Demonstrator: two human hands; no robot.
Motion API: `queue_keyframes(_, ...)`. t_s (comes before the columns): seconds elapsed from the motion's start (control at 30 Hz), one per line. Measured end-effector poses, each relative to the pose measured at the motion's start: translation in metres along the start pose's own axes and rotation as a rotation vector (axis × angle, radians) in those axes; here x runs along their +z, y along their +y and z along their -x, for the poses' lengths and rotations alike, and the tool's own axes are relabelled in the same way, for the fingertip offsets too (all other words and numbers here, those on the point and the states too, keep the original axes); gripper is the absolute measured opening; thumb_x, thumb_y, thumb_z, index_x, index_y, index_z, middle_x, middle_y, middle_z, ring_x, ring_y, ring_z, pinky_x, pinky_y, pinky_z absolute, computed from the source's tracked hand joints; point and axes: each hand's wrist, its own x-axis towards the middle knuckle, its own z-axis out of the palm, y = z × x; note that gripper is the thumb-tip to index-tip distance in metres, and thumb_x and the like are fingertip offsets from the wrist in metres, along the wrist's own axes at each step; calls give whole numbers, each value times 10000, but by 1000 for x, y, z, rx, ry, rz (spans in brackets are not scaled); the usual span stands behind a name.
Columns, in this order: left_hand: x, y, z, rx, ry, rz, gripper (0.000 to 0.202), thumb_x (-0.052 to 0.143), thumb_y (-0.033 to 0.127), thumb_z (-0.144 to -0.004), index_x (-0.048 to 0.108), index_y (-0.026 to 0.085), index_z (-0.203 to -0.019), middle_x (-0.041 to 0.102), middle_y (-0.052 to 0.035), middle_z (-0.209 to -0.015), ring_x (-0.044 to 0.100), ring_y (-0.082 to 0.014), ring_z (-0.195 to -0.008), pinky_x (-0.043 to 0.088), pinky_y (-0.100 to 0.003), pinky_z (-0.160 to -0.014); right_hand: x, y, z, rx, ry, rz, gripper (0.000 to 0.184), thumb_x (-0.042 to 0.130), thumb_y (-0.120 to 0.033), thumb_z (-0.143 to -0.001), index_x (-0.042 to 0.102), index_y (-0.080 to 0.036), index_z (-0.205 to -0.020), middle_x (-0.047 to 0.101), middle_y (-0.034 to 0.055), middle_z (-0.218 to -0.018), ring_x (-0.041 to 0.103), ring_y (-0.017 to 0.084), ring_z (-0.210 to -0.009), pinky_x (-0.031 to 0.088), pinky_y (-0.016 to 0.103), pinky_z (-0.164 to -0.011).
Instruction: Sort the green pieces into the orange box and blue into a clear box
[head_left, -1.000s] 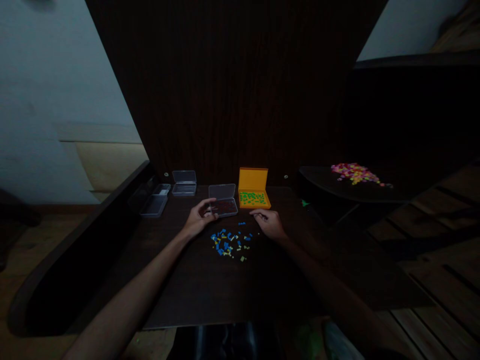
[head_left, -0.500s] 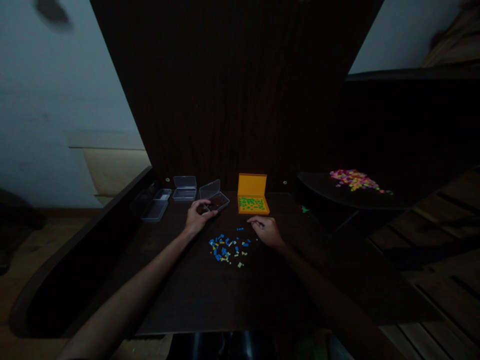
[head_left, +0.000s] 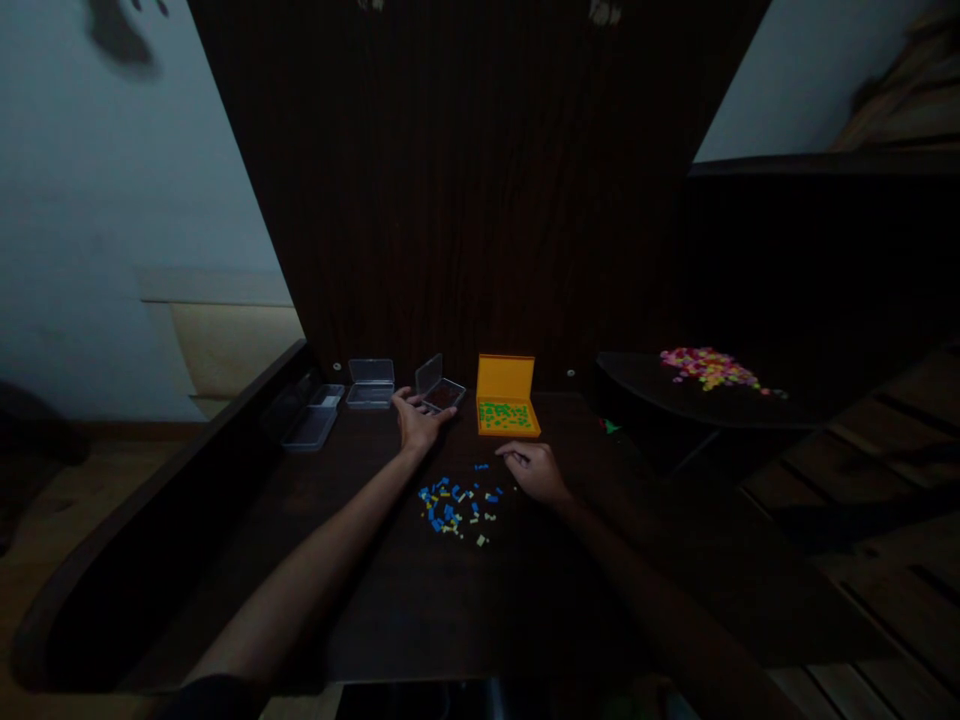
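My left hand (head_left: 420, 425) spans the near corner of a small clear plastic box (head_left: 448, 393), fingers at its left side and thumb along its front. The box's lid stands up, and dark reddish bits lie inside. My right hand (head_left: 534, 470) rests on the table with its fingers curled together; whatever they hold, if anything, is hidden. Just beyond it stands an open orange box (head_left: 508, 378) with many small green pieces (head_left: 504, 414) in it. Loose blue, yellow and cream building bricks (head_left: 450, 512) lie scattered between my forearms.
Two more open clear boxes sit at the left, one by the back panel (head_left: 370, 397) and one by the side wall (head_left: 310, 428). A small green piece (head_left: 610, 426) lies to the right. Pink and yellow pieces (head_left: 709, 368) are heaped on a side shelf (head_left: 637, 375).
My left hand has moved right and turned the clear box, which now sits nearer the orange box. My right hand has stayed almost in place. The camera view has tilted slightly.
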Motion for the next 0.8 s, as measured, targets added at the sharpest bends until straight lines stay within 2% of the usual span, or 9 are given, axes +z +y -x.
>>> queue_keyframes(0.17, 9, 5, 2, -22, 10, -36, 834, 888, 155, -460, 332, 243, -1075, 557, -6, -983, 665, -151, -783, 558, -359, -794, 0, 0, 0, 4, -4, -12, 256, 500, -152, -761, 754, -175, -784, 720, 35, -707, 543, 130, -536, 452, 240, -582)
queue_keyframes(0.33, 12, 3, 2, -24, 20, -106, 816, 896, 177, -465, 332, 239, -1052, 562, -19, -992, 661, -170, -802, 538, -368, -804, -1, 0, 0, -7, -13, -6, 258, 499, -144, -757, 754, -161, -788, 704, 36, -665, 521, 123, -509, 439, 237, -572)
queue_keyframes(0.5, 11, -7, 0, 69, 61, -230, 830, 912, 238, -426, 343, 228, -1030, 534, -19, -971, 607, -232, -978, 463, -417, -917, -1, 0, -1, -2, -13, -15, 265, 493, -143, -753, 755, -169, -786, 704, 29, -670, 526, 122, -518, 435, 231, -570)
queue_keyframes(0.63, 9, -14, -3, 116, 50, -188, 842, 920, 255, -412, 354, 230, -1035, 519, -22, -996, 570, -250, -1036, 415, -435, -966, -2, -1, -1, 2, -8, 10, 262, 499, -147, -747, 758, -159, -784, 673, 18, -601, 491, 112, -482, 412, 223, -535)
queue_keyframes(0.8, 7, -13, -3, 139, 71, -365, 905, 916, 319, -438, 353, 198, -1136, 511, -96, -1129, 496, -314, -1175, 384, -466, -1012, -2, 1, 0, -36, 0, 6, 263, 497, -144, -751, 758, -150, -783, 681, 25, -611, 497, 109, -480, 412, 217, -528)
